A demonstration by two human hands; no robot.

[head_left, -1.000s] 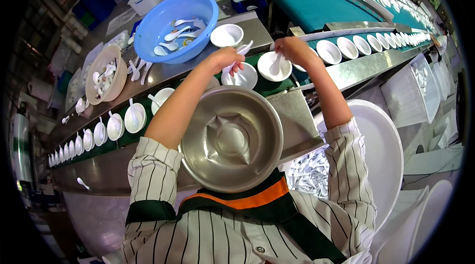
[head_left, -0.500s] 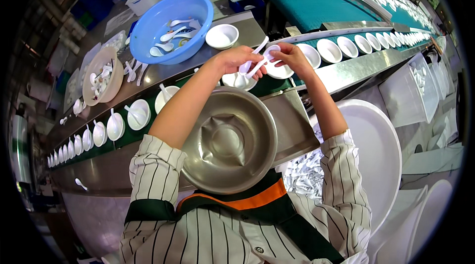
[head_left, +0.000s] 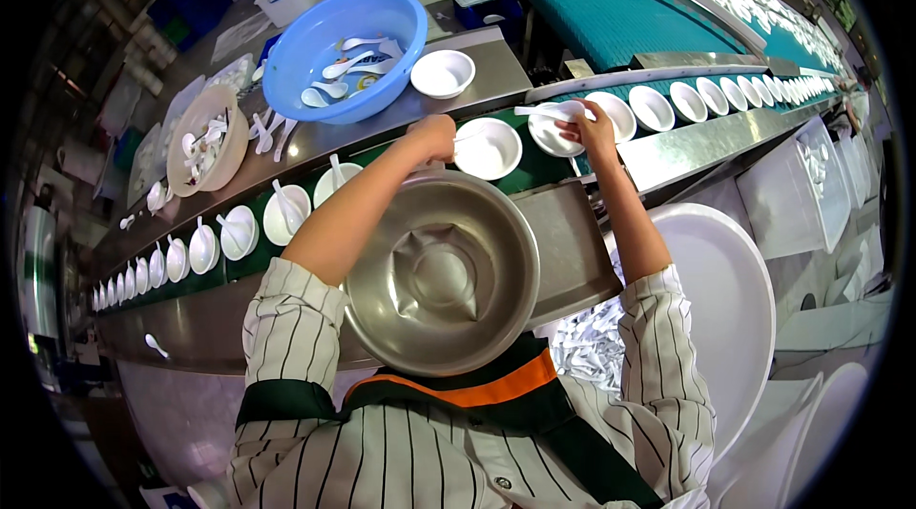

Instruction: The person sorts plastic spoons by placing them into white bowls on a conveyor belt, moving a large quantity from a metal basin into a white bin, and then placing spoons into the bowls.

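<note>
My left hand point(head_left: 436, 139) is closed at the left rim of a white bowl point(head_left: 489, 154). A short white piece, looking like part of a spoon, pokes from its fingers; the rest is hidden. My right hand point(head_left: 595, 134) pinches a white spoon point(head_left: 546, 112), held level above another white bowl point(head_left: 551, 139). Both bowls sit in the row on the green conveyor belt point(head_left: 542, 173). Left of my left forearm, several bowls on the belt, such as one point(head_left: 286, 211), each have a spoon leaning in them. A large steel basin point(head_left: 496, 318) lies before my body.
Beyond the belt stand a blue basin point(head_left: 405, 56) with spoons, a single white bowl point(head_left: 443, 76) and a beige basin point(head_left: 234, 151) of spoons. At lower right, many spoons fill a large white tub point(head_left: 735, 318). Teal conveyors point(head_left: 592, 13) rise behind.
My hands have moved apart: the left went down and left to the belt, the right moved right with a spoon. The bowls on the belt have shifted left.
</note>
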